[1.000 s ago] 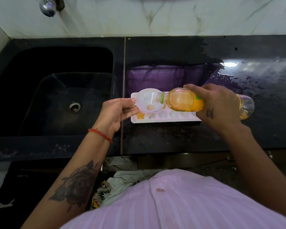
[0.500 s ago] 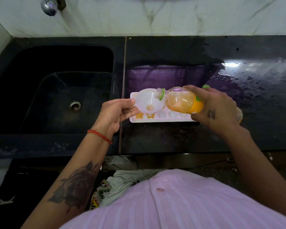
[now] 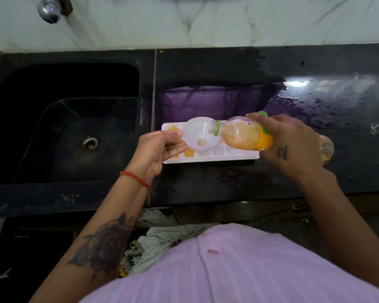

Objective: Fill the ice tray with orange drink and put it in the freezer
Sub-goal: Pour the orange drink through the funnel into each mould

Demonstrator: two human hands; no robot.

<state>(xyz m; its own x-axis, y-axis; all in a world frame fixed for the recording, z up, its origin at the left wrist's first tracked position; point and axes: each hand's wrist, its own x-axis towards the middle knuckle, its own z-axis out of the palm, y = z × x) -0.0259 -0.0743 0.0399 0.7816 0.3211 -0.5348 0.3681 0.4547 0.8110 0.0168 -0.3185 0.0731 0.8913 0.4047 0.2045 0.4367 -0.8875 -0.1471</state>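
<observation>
A white ice tray point(image 3: 236, 158) lies on the black counter, a few of its left cells holding orange drink. My left hand point(image 3: 160, 147) pinches the rim of a white funnel point(image 3: 198, 133) held over the tray's left part; a little orange liquid sits at the funnel's bottom. My right hand point(image 3: 291, 145) grips a clear bottle of orange drink point(image 3: 241, 136), tipped on its side with its open mouth inside the funnel. A green cap point(image 3: 262, 113) peeks out behind my right fingers.
A deep black sink point(image 3: 74, 127) lies left of the tray, with a chrome tap point(image 3: 49, 10) above it. The counter point(image 3: 348, 110) to the right is wet and shiny. A white marble wall runs along the back.
The funnel and bottle have shifted a little to the right along the tray. More left cells now show orange drink. The bottle's mouth end has tipped up, less liquid at the neck.
</observation>
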